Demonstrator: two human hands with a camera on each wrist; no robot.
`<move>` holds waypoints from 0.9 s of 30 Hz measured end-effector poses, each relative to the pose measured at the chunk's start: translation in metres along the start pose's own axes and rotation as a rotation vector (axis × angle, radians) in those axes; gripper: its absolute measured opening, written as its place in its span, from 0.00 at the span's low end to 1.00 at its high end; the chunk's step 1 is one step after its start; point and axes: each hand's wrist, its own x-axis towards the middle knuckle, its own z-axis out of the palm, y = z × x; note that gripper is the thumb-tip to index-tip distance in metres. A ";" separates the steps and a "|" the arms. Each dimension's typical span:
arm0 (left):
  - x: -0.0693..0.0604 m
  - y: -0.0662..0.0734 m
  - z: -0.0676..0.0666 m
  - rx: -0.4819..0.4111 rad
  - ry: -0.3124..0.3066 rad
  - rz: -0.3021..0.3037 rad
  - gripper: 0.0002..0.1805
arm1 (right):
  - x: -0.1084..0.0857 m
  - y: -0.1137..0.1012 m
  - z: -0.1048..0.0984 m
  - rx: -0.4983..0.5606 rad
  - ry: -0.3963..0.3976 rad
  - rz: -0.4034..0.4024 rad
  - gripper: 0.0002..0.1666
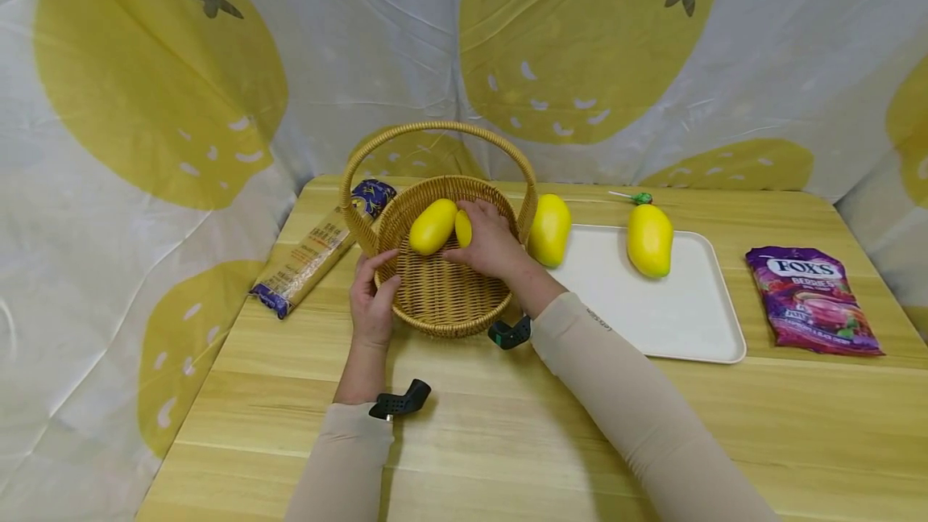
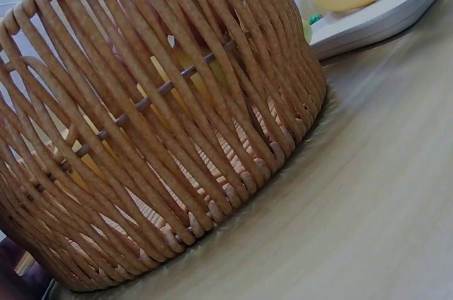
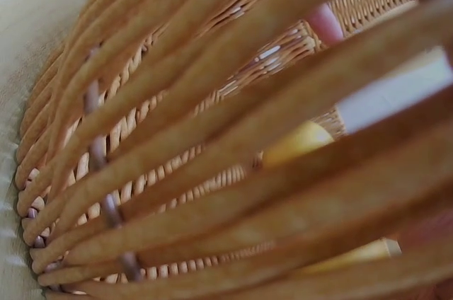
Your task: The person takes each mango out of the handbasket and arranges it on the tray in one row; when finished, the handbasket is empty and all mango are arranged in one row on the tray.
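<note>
A round wicker basket (image 1: 449, 321) with a tall arched handle stands on the table. My left hand (image 1: 372, 304) holds its left side, with index finger and thumb over the rim; its other fingers are hidden. Inside the basket, my right hand (image 1: 487, 240) grips a yellow mango (image 1: 463, 229), mostly covered by the fingers. Beside it in the basket lies another mango (image 1: 432, 226). Through the weave, the right wrist view shows a yellow patch of mango (image 3: 301, 143). The left wrist view shows the basket wall (image 2: 177, 102) close up, without my left hand.
On the white tray (image 1: 681, 321) to the right lies a mango (image 1: 649, 240); another mango (image 1: 551, 230) sits by its left edge. A green-wrapped lollipop (image 1: 641, 198) lies behind the tray. Further right is a purple candy bag (image 1: 812, 300). Left of the basket lies a noodle packet (image 1: 312, 256).
</note>
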 end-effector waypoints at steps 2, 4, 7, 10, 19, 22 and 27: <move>0.001 0.000 0.000 -0.001 -0.005 0.003 0.21 | 0.001 0.001 0.001 -0.010 0.000 0.000 0.54; 0.001 0.001 0.000 -0.001 -0.006 0.003 0.21 | 0.001 0.001 0.001 -0.015 0.003 0.001 0.52; 0.001 0.002 0.000 0.000 -0.010 0.004 0.21 | 0.001 0.001 0.002 -0.031 0.008 0.006 0.49; 0.000 0.002 0.000 0.006 -0.010 0.002 0.21 | 0.001 0.000 0.001 -0.050 0.012 0.011 0.47; -0.002 0.002 0.001 0.005 -0.002 -0.010 0.22 | 0.001 -0.001 0.001 -0.063 0.001 0.023 0.45; -0.002 0.002 0.000 0.005 -0.001 -0.015 0.22 | 0.001 -0.001 0.001 -0.067 -0.003 0.020 0.45; -0.002 0.002 0.000 0.007 -0.003 -0.020 0.22 | 0.001 0.000 0.001 -0.071 -0.004 0.015 0.45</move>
